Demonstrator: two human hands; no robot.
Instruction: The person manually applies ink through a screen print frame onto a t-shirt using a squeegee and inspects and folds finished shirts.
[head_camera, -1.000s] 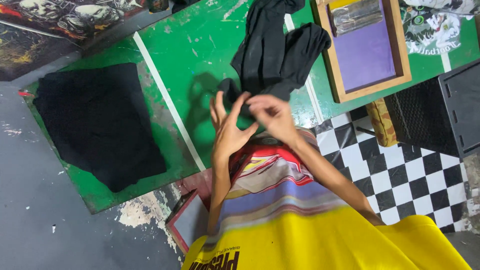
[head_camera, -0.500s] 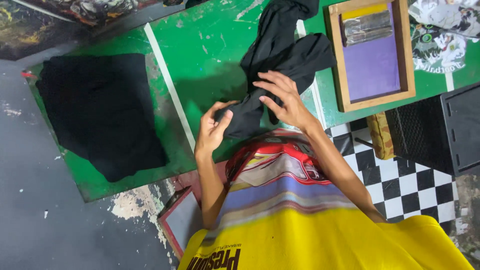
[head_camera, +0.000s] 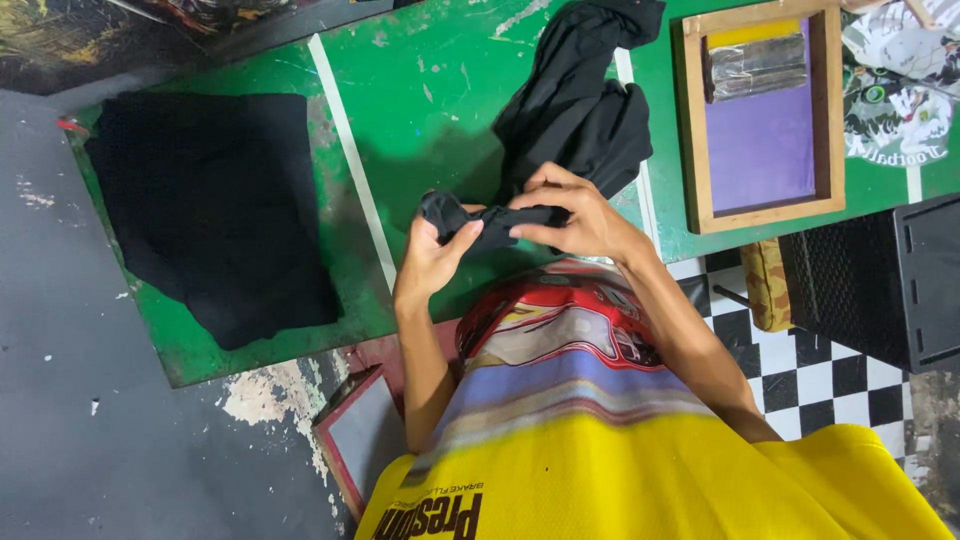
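1. Gripping the bunched black cloth garment (head_camera: 575, 120), you had both hands closed on its gathered lower end, just above the near edge of the green painted bench (head_camera: 430, 90).
2. Your left hand (head_camera: 432, 262) was clamped on the twisted end from below, thumb pressed across the roll.
3. Your right hand (head_camera: 575, 215) was shut over the same roll from above, fingers curled round it; the two hands sat almost touching.
4. The rest of the garment trailed away from you in soft, limp folds across a white painted line (head_camera: 350, 170) on the bench.
5. To handle such a fabric well, I judge you needed an even grip on both sides, so the thin, matte cloth would not slip or twist unevenly.
6. A second black cloth (head_camera: 215, 210) lay flat and squared on the left part of the bench, well apart from your hands.
7. A wooden-framed printing screen with a purple mesh (head_camera: 762, 130) lay to the right, a metal-bladed tool (head_camera: 757, 65) resting in its far end.
8. The bench paint looked scuffed and chipped; a black-and-white chequered floor (head_camera: 840, 370) showed below its right edge.
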